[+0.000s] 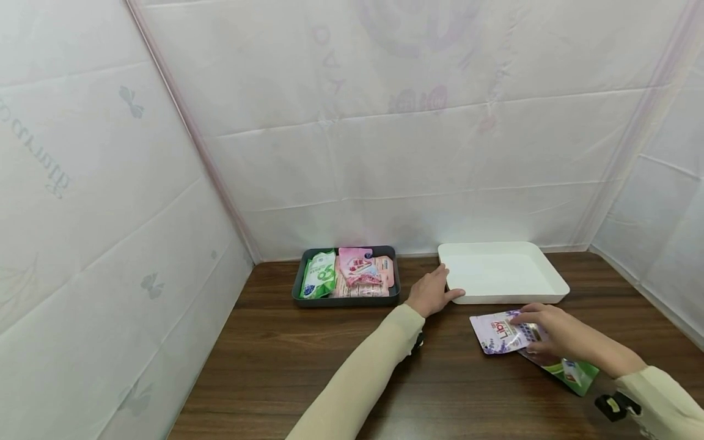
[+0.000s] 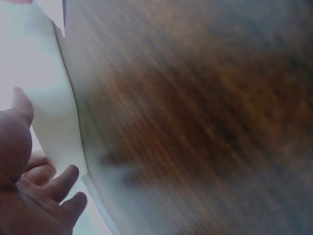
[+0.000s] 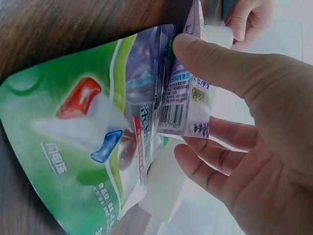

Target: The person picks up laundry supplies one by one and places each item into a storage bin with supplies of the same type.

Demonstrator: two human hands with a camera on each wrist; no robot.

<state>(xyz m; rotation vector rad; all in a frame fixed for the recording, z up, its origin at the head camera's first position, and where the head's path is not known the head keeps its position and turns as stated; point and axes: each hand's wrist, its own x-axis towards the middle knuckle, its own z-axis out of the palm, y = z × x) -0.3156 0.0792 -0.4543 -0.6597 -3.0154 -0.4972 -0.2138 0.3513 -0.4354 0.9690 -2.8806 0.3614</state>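
My right hand (image 1: 555, 333) pinches a purple Liby detergent pouch (image 1: 497, 332) between thumb and fingers. In the right wrist view the purple pouch (image 3: 183, 105) shows its barcode side and is tilted up. Partly under it on the table lies a green detergent pouch (image 1: 577, 374), with red and blue capsules printed on its face (image 3: 63, 127). At the left front corner of a white tray (image 1: 503, 272), my left hand (image 1: 431, 292) touches the rim and side with spread, fairly straight fingers. The left wrist view shows that hand (image 2: 39, 191) against the tray wall (image 2: 61, 112).
A dark grey tray (image 1: 346, 302) at the back left holds a green-and-white pouch (image 1: 320, 275) and several pink packs (image 1: 360, 269). Both trays stand near the white sheet wall (image 1: 385, 153) behind the brown wooden table (image 1: 264, 366).
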